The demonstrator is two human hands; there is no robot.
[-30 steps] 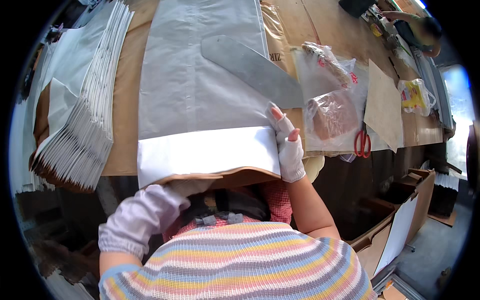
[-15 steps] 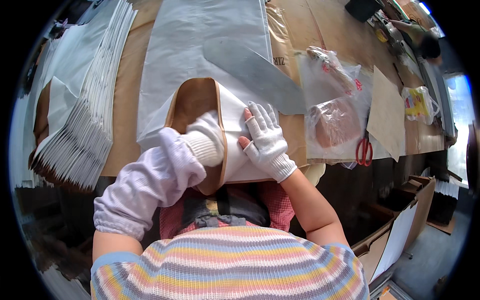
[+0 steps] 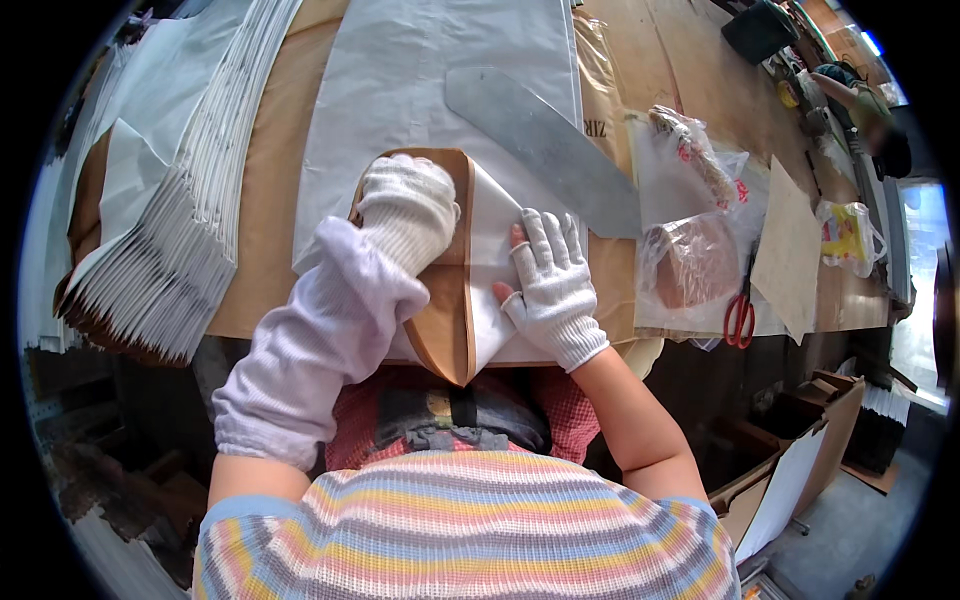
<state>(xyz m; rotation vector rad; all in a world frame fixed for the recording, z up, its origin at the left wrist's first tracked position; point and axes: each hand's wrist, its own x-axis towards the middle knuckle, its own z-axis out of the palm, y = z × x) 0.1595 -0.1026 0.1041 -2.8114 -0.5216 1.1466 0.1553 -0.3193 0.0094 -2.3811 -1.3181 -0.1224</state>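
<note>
A white paper bag with a brown inner layer [image 3: 445, 310] lies before me, its near end spread apart. My left hand [image 3: 408, 205], in a white knit glove, is curled like a fist on the far part of the brown opening. Its fingertips and anything in them are hidden. My right hand [image 3: 555, 285], gloved with thumb and index fingertips bare, rests flat, fingers spread, on the bag's white right side. Beyond it, a grey flat sheet with a rounded end [image 3: 540, 150] lies slantwise across the white bag surface [image 3: 390, 90].
A fanned stack of white bags [image 3: 180, 250] stands at the left. To the right are clear plastic bags [image 3: 690, 250], red-handled scissors [image 3: 739, 318], a beige sheet [image 3: 787, 250] and a yellow package [image 3: 846, 238]. Cardboard boxes [image 3: 800, 450] stand below the table; another person [image 3: 870, 115] is far right.
My left hand has moved from inside the opening to its far part, and the brown layer now spreads flatter toward me. My right hand stays on the bag. The whole view has shifted slightly.
</note>
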